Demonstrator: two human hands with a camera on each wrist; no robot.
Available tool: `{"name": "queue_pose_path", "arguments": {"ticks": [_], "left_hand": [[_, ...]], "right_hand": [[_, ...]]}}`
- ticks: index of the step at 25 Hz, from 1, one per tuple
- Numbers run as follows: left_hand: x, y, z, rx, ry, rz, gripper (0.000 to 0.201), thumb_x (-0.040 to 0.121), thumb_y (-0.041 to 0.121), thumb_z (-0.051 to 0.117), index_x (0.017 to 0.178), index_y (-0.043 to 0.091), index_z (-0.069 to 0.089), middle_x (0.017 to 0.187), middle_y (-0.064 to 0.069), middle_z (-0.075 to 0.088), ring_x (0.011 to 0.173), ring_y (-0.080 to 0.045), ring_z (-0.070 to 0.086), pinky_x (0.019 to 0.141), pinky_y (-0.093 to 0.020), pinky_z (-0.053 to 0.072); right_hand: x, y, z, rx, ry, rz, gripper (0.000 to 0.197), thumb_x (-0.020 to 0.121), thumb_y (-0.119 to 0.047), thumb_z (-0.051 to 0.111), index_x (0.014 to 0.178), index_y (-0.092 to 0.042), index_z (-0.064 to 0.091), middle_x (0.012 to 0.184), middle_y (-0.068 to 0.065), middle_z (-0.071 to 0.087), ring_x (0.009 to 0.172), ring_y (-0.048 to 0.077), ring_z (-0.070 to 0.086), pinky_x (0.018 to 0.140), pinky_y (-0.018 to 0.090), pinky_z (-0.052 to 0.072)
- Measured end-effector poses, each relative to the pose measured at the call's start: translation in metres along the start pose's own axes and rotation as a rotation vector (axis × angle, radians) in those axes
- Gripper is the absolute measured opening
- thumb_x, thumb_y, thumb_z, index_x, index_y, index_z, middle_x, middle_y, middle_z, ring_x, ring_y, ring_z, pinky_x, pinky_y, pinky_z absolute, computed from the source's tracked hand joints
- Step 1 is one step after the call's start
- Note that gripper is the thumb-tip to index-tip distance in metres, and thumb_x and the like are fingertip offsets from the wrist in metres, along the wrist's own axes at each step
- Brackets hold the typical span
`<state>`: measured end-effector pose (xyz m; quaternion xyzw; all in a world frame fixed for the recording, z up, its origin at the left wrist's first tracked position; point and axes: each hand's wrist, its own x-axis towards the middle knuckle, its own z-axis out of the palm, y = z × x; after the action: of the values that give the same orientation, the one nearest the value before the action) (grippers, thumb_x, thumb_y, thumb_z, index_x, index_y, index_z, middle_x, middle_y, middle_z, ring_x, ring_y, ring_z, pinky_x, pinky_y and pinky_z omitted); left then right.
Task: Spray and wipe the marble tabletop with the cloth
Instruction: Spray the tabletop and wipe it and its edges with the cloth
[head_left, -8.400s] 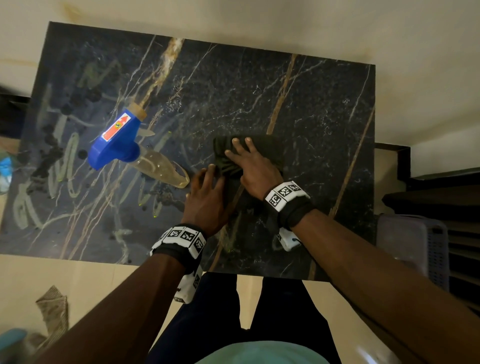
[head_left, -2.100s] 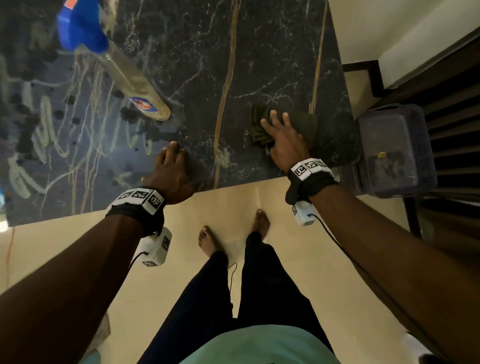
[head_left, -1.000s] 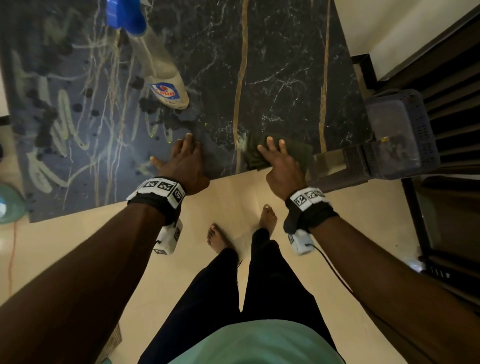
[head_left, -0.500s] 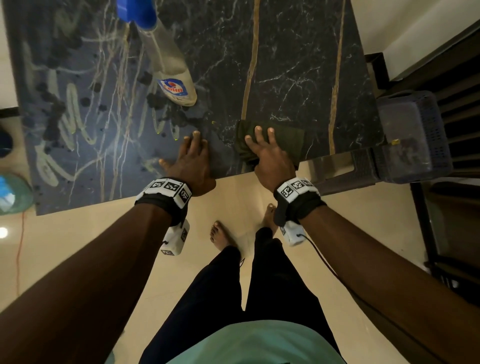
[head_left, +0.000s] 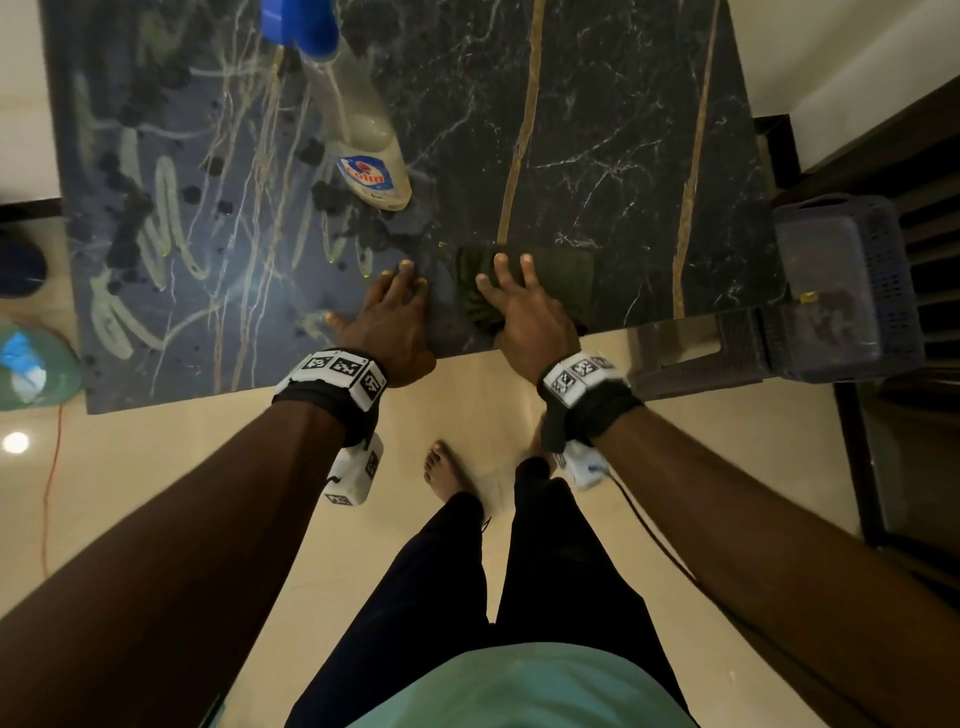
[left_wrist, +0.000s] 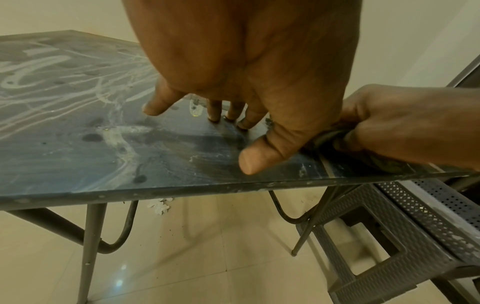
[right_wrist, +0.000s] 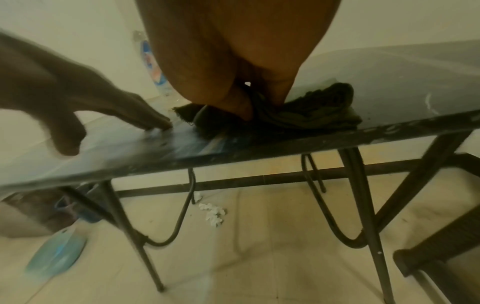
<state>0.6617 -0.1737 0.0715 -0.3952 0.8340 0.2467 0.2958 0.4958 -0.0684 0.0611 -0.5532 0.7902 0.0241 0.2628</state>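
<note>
The black marble tabletop (head_left: 597, 130) has gold veins; its left half is streaked with pale smears and dark spots. A dark green cloth (head_left: 556, 270) lies bunched near the front edge. My right hand (head_left: 514, 306) is on it, fingers spread over the top and thumb tucked into the folds (right_wrist: 311, 111). My left hand (head_left: 395, 312) rests flat on the marble just left of the cloth, fingertips (left_wrist: 215, 115) touching the surface. A clear spray bottle (head_left: 363, 135) with a blue trigger head stands behind the left hand, and no hand touches it.
A grey perforated plastic stool (head_left: 841, 291) stands against the table's right side, with dark furniture beyond it. A green and blue item (head_left: 26, 364) lies on the beige floor at left. White scraps (right_wrist: 213, 214) lie under the table between its metal legs. My bare feet stand by the front edge.
My right hand has slid the cloth leftward along the front edge, across the gold vein and closer to my left hand. The left hand and the bottle have stayed in place.
</note>
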Motion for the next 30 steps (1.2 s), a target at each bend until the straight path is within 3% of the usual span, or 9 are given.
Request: {"name": "queue_pose_path", "arguments": {"ticks": [3, 8, 13, 18, 26, 30], "left_hand": [[0.0, 0.002, -0.001, -0.008, 0.0, -0.003, 0.095, 0.092, 0.041, 0.064, 0.165, 0.023, 0.006, 0.172, 0.003, -0.013, 0.158, -0.029, -0.006, 0.107, -0.085, 0.019], [0.0, 0.001, 0.004, 0.004, 0.018, -0.004, 0.098, 0.09, 0.038, 0.066, 0.165, 0.022, 0.006, 0.172, 0.002, -0.014, 0.158, -0.028, -0.007, 0.104, -0.086, 0.018], [0.002, 0.0, 0.004, -0.004, -0.001, -0.003, 0.099, 0.091, 0.038, 0.067, 0.165, 0.023, 0.002, 0.171, 0.003, -0.018, 0.158, -0.027, -0.01, 0.105, -0.088, 0.017], [-0.001, -0.004, -0.002, -0.043, -0.005, 0.01, 0.097, 0.092, 0.036, 0.064, 0.165, 0.026, 0.001, 0.172, 0.006, -0.015, 0.159, -0.026, -0.007, 0.104, -0.088, 0.019], [0.001, -0.007, -0.003, -0.036, -0.027, 0.036, 0.092, 0.097, 0.046, 0.058, 0.165, 0.023, 0.001, 0.172, 0.003, -0.014, 0.158, -0.031, -0.008, 0.105, -0.088, 0.017], [0.0, -0.008, -0.005, -0.02, -0.037, 0.038, 0.094, 0.095, 0.044, 0.063, 0.165, 0.024, 0.002, 0.172, 0.004, -0.015, 0.158, -0.029, -0.008, 0.106, -0.087, 0.016]], "right_hand": [[-0.015, -0.004, 0.009, 0.01, -0.043, -0.073, 0.073, 0.091, -0.001, 0.046, 0.156, -0.028, 0.026, 0.167, -0.001, 0.008, 0.154, 0.031, -0.001, 0.113, 0.051, 0.033], [0.041, -0.013, -0.022, 0.14, 0.008, 0.002, 0.072, 0.091, -0.002, 0.048, 0.155, -0.029, 0.03, 0.167, -0.002, 0.011, 0.153, 0.032, 0.004, 0.112, 0.056, 0.031], [0.065, -0.026, -0.027, -0.028, -0.027, 0.012, 0.068, 0.096, -0.013, 0.05, 0.157, -0.028, 0.023, 0.167, 0.004, 0.006, 0.152, 0.038, 0.003, 0.111, 0.054, 0.034], [0.029, -0.022, -0.013, -0.057, -0.072, -0.122, 0.073, 0.095, -0.004, 0.049, 0.157, -0.03, 0.023, 0.167, -0.001, 0.003, 0.153, 0.032, -0.003, 0.111, 0.054, 0.034], [-0.042, -0.021, 0.024, -0.033, -0.131, -0.14, 0.079, 0.09, 0.002, 0.045, 0.157, -0.033, 0.022, 0.167, -0.006, 0.0, 0.153, 0.027, -0.009, 0.115, 0.05, 0.031], [-0.034, 0.003, 0.015, 0.082, -0.12, -0.142, 0.086, 0.082, 0.009, 0.046, 0.153, -0.037, 0.033, 0.166, -0.013, 0.008, 0.154, 0.02, -0.004, 0.107, 0.051, 0.042]]}}
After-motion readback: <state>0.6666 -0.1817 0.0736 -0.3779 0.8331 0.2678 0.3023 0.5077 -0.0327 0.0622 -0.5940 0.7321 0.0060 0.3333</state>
